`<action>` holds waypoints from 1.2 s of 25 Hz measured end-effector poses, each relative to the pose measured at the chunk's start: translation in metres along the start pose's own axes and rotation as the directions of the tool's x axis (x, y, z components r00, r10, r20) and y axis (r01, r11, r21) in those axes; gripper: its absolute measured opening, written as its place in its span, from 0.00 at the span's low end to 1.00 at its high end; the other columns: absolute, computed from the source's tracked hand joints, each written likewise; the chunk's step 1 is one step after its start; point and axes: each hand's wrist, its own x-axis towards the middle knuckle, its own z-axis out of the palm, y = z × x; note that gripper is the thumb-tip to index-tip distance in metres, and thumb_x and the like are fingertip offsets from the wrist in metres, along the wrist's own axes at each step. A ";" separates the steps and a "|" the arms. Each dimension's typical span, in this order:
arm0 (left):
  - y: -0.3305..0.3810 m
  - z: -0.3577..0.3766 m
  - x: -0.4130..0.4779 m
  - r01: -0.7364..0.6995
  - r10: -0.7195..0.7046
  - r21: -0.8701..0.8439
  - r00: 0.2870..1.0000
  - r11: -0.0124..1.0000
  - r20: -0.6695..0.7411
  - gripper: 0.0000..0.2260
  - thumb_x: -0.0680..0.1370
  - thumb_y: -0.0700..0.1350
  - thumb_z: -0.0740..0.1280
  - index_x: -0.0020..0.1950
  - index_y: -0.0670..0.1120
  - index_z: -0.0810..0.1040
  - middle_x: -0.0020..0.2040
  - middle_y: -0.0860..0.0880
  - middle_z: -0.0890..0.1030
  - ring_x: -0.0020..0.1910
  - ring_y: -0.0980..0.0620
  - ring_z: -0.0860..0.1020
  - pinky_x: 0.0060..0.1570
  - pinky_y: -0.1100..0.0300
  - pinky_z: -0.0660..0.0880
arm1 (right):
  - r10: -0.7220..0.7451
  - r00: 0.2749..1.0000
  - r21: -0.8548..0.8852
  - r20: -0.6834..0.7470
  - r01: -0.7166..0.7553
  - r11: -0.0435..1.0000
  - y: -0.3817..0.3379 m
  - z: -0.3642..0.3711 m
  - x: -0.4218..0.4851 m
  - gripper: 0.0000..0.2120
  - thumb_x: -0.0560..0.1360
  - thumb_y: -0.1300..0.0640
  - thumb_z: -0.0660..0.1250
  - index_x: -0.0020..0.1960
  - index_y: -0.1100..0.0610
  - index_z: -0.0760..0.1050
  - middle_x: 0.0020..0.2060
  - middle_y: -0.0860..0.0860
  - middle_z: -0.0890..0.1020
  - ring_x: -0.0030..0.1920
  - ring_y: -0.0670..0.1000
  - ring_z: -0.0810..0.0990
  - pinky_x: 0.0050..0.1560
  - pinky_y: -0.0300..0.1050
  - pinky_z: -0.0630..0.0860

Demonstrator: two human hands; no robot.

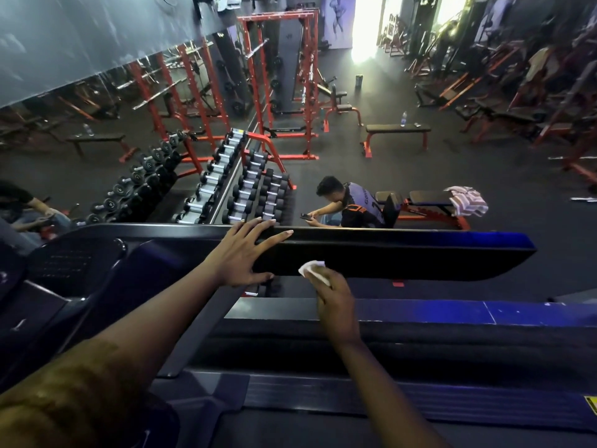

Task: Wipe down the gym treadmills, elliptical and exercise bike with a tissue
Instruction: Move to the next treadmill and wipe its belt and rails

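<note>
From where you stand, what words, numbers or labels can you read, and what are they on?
"GON", rest hidden: back of the shirt of the seated person.
Number beginning "1": same shirt, rest hidden.
Yellow sticker on the treadmill: cut off, unreadable.
Marks on the dumbbells: too small.

Two bare forearms (129, 334); longish nails on the left grip (245, 253)

I see the black panel (420, 257) bare to the right of my right hand (336, 300) and its tissue (311, 270), open room out to the far end. Leftward, my left hand (245, 253) lies spread across the panel, blocking that way. Below is a slim gap, then the ledge (420, 310) close underneath
</note>
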 end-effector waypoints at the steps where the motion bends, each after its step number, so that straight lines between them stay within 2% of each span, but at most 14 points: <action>1: 0.005 -0.003 -0.002 0.032 -0.032 -0.008 0.999 0.999 0.023 0.41 0.70 0.66 0.61 0.77 0.59 0.45 0.73 0.40 0.64 0.72 0.37 0.63 0.67 0.38 0.63 | -0.065 0.998 -0.035 0.029 0.066 0.997 -0.008 -0.007 0.002 0.17 0.77 0.63 0.56 0.63 0.56 0.75 0.63 0.56 0.74 0.65 0.50 0.68 0.62 0.25 0.55; 3: 0.012 -0.005 -0.011 0.116 -0.114 -0.026 0.992 0.993 0.055 0.41 0.71 0.61 0.66 0.75 0.60 0.42 0.76 0.41 0.59 0.75 0.38 0.58 0.70 0.38 0.57 | -0.219 0.976 -0.068 0.005 0.219 0.973 -0.024 -0.017 0.009 0.17 0.77 0.58 0.56 0.60 0.57 0.78 0.57 0.54 0.78 0.59 0.44 0.71 0.60 0.25 0.61; 5: 0.017 -0.008 -0.028 0.272 -0.270 -0.074 0.962 0.960 0.034 0.44 0.72 0.56 0.69 0.74 0.62 0.39 0.77 0.41 0.56 0.76 0.39 0.55 0.71 0.39 0.55 | -0.357 0.934 -0.135 0.003 0.354 0.925 -0.029 -0.023 0.022 0.14 0.76 0.61 0.60 0.59 0.56 0.78 0.55 0.51 0.78 0.57 0.45 0.74 0.59 0.31 0.67; 8: 0.022 -0.016 -0.058 0.549 -0.547 -0.099 0.835 0.830 0.050 0.43 0.75 0.55 0.67 0.75 0.58 0.36 0.77 0.41 0.53 0.76 0.40 0.53 0.71 0.41 0.54 | -0.449 0.881 -0.204 0.153 0.472 0.858 -0.031 -0.025 0.053 0.14 0.76 0.64 0.62 0.60 0.57 0.78 0.59 0.53 0.77 0.61 0.51 0.73 0.62 0.39 0.67; 10: 0.031 -0.019 -0.073 0.647 -0.638 -0.079 0.761 0.758 0.114 0.41 0.76 0.55 0.64 0.75 0.56 0.36 0.78 0.42 0.50 0.76 0.41 0.53 0.71 0.43 0.57 | -0.552 0.800 -0.202 0.236 0.596 0.777 -0.036 -0.017 0.073 0.14 0.75 0.64 0.62 0.58 0.58 0.79 0.57 0.53 0.79 0.60 0.51 0.74 0.60 0.38 0.69; 11: 0.037 -0.021 -0.079 0.671 -0.659 -0.056 0.738 0.739 0.145 0.40 0.77 0.55 0.64 0.75 0.57 0.35 0.78 0.43 0.49 0.75 0.41 0.55 0.69 0.44 0.61 | -0.624 0.731 -0.172 0.275 0.676 0.717 -0.040 -0.013 0.081 0.14 0.74 0.62 0.61 0.56 0.58 0.80 0.55 0.52 0.81 0.58 0.49 0.74 0.58 0.36 0.71; 13: 0.047 -0.023 -0.086 0.706 -0.697 0.028 0.691 0.708 0.194 0.40 0.77 0.55 0.63 0.74 0.60 0.33 0.78 0.45 0.51 0.72 0.43 0.63 0.61 0.50 0.70 | -0.746 0.489 -0.165 0.453 0.868 0.469 -0.040 0.001 0.098 0.17 0.73 0.61 0.56 0.53 0.60 0.82 0.52 0.50 0.83 0.56 0.48 0.76 0.56 0.37 0.74; 16: 0.053 -0.028 -0.086 0.696 -0.701 0.119 0.672 0.708 0.240 0.36 0.79 0.55 0.60 0.76 0.62 0.37 0.77 0.48 0.54 0.63 0.45 0.72 0.51 0.54 0.74 | -0.662 0.234 -0.212 0.712 0.970 0.115 -0.043 0.016 0.117 0.18 0.71 0.61 0.55 0.49 0.61 0.83 0.52 0.52 0.83 0.55 0.51 0.79 0.51 0.41 0.78; 18: 0.055 -0.028 -0.085 0.687 -0.700 0.148 0.677 0.712 0.227 0.35 0.79 0.55 0.60 0.76 0.61 0.38 0.76 0.48 0.56 0.61 0.45 0.73 0.49 0.54 0.74 | -0.576 0.109 -0.210 0.810 0.971 -0.111 -0.038 0.020 0.124 0.15 0.71 0.58 0.59 0.47 0.60 0.84 0.52 0.55 0.83 0.55 0.54 0.79 0.54 0.43 0.77; 21: 0.055 -0.026 -0.084 0.668 -0.693 0.187 0.692 0.721 0.202 0.34 0.79 0.57 0.59 0.77 0.60 0.40 0.75 0.47 0.57 0.58 0.45 0.73 0.43 0.56 0.71 | -0.467 0.060 -0.205 0.882 0.942 -0.267 -0.041 0.005 0.123 0.09 0.70 0.53 0.68 0.47 0.54 0.84 0.49 0.52 0.84 0.53 0.51 0.80 0.60 0.41 0.72; 24: 0.056 -0.024 -0.084 0.665 -0.695 0.208 0.699 0.718 0.167 0.34 0.78 0.59 0.59 0.77 0.60 0.41 0.74 0.47 0.60 0.56 0.46 0.73 0.42 0.56 0.70 | -0.385 -0.033 -0.124 0.922 0.918 -0.377 -0.033 0.001 0.127 0.12 0.77 0.56 0.61 0.52 0.57 0.81 0.57 0.54 0.80 0.61 0.54 0.74 0.61 0.44 0.71; 26: 0.055 -0.025 -0.084 0.668 -0.697 0.203 0.702 0.716 0.148 0.34 0.78 0.60 0.58 0.77 0.60 0.42 0.72 0.47 0.62 0.55 0.46 0.74 0.40 0.56 0.69 | -0.449 -0.042 -0.159 0.893 0.903 -0.400 -0.051 0.009 0.139 0.09 0.72 0.51 0.67 0.45 0.53 0.84 0.54 0.51 0.82 0.56 0.52 0.77 0.55 0.41 0.73; 27: 0.056 -0.025 -0.083 0.671 -0.698 0.195 0.701 0.715 0.146 0.34 0.78 0.61 0.58 0.77 0.59 0.42 0.71 0.47 0.63 0.54 0.46 0.74 0.39 0.56 0.68 | -0.446 -0.010 -0.196 0.895 0.890 -0.412 -0.063 0.012 0.142 0.07 0.68 0.49 0.71 0.40 0.52 0.84 0.52 0.50 0.83 0.52 0.50 0.79 0.51 0.39 0.74; 30: 0.059 -0.027 -0.082 0.682 -0.706 0.185 0.695 0.707 0.138 0.34 0.78 0.63 0.56 0.77 0.59 0.41 0.69 0.47 0.64 0.53 0.46 0.74 0.38 0.57 0.67 | -0.450 -0.004 -0.198 0.893 0.894 -0.401 -0.071 0.029 0.147 0.07 0.68 0.51 0.72 0.42 0.53 0.84 0.52 0.51 0.82 0.50 0.50 0.78 0.51 0.40 0.76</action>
